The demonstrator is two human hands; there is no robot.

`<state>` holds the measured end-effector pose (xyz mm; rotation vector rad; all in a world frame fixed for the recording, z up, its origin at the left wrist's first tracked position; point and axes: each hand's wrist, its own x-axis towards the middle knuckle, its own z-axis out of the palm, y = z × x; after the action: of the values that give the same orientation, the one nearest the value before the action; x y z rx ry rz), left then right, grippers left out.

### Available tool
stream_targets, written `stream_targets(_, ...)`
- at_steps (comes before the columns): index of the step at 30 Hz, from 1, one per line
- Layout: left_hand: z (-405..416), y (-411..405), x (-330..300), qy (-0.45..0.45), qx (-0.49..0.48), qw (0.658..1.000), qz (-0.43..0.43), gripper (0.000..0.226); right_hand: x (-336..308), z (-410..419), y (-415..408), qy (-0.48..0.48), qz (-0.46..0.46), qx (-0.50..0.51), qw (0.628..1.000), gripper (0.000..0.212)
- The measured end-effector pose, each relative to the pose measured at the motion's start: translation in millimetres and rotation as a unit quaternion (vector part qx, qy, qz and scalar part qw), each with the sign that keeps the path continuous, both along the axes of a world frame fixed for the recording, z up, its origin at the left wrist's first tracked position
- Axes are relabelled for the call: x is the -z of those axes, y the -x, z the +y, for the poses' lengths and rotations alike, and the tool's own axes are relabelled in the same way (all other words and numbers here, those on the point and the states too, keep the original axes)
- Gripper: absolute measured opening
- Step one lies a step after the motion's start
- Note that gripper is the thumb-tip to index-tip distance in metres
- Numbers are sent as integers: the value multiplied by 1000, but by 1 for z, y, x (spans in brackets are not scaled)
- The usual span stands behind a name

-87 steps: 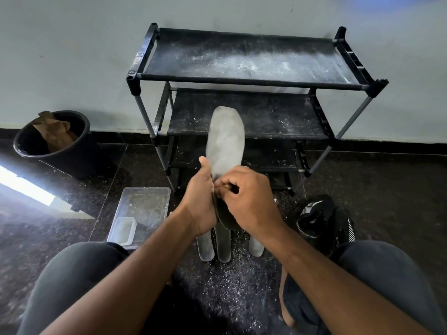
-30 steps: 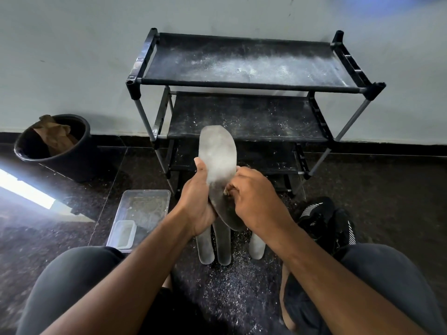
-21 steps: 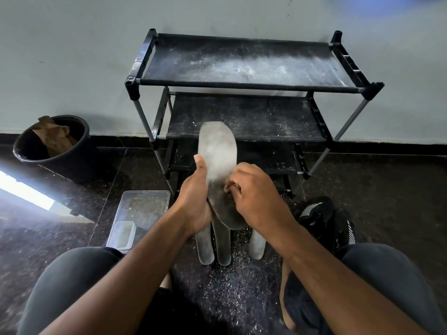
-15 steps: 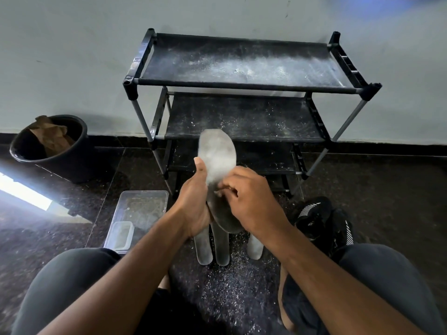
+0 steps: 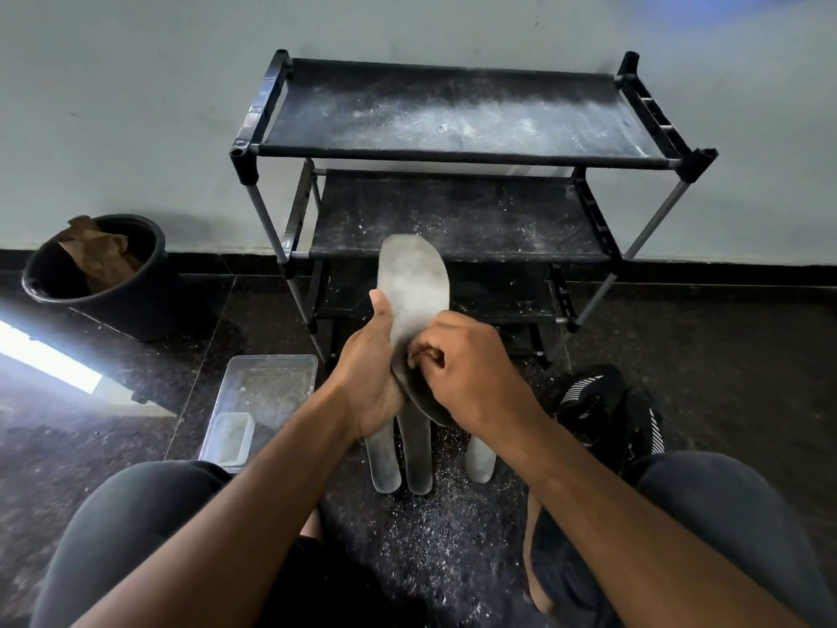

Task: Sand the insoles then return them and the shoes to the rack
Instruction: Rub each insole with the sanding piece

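Note:
A grey insole [image 5: 414,283] stands upright in front of me, toe end up. My left hand [image 5: 369,378] grips its left edge, thumb along the side. My right hand [image 5: 466,369] presses a small piece of sandpaper [image 5: 428,354] against its lower middle, fingers curled round it. Three more insoles [image 5: 419,460] lie side by side on the floor below my hands. Black shoes [image 5: 607,407] with white stripes sit on the floor at the right, by my right knee. The black three-tier rack [image 5: 453,115] stands against the wall with dusty bare shelves.
A black bucket [image 5: 97,283] holding brown paper stands at the left by the wall. A clear plastic tray [image 5: 262,392] with a smaller tub [image 5: 228,437] in it lies left of my hands. White sanding dust covers the dark floor [image 5: 430,537] between my knees.
The insole has dropped lower than 2.9 s ago. My right hand has shifted back and forth a little across the insole's middle. My left hand's grip has stayed.

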<state>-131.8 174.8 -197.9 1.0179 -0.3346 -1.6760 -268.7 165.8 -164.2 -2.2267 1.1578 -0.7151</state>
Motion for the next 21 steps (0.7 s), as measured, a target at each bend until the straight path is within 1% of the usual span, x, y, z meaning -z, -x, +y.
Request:
stream_targets(2, -1, -2, -3, 15, -26, 1000, 5, 75, 2, -6, 5, -9, 8, 27, 1000, 11)
stream_targets(4, 2, 0, -4, 17, -27, 999, 6, 73, 3, -6, 6, -10, 12, 36, 999, 9)
stream_targets(6, 3, 2, -3, -2, -14, 1000, -12, 76, 1, 1, 3, -24, -12, 28, 999, 6)
stream_targets(7, 3, 3, -2, -5, 7, 1000, -19, 80, -1, 4, 0, -26, -25, 21, 999, 6)
stream_targets(9, 4, 3, -4, 0, 25, 1000, -4, 84, -2, 3, -2, -12, -40, 23, 999, 6)
stream_targets(11, 3, 2, -7, 9, -7, 1000, 14, 77, -2, -2, 0, -7, -42, 39, 998, 5)
stream_targets(13, 1, 0, -9, 12, -26, 999, 22, 73, -2, -5, 1, -3, -22, 40, 999, 5)
stream_targets(16, 1, -2, -8, 13, -26, 999, 24, 82, 1, -9, 5, 7, -5, 39, 999, 8)
stream_targets(19, 0, -4, -11, 17, 0, 999, 37, 93, -2, -8, 7, 0, -42, 48, 998, 10)
stream_targets(21, 1, -3, -13, 17, 6, 999, 46, 96, -3, -1, 5, -25, -54, 29, 998, 7)
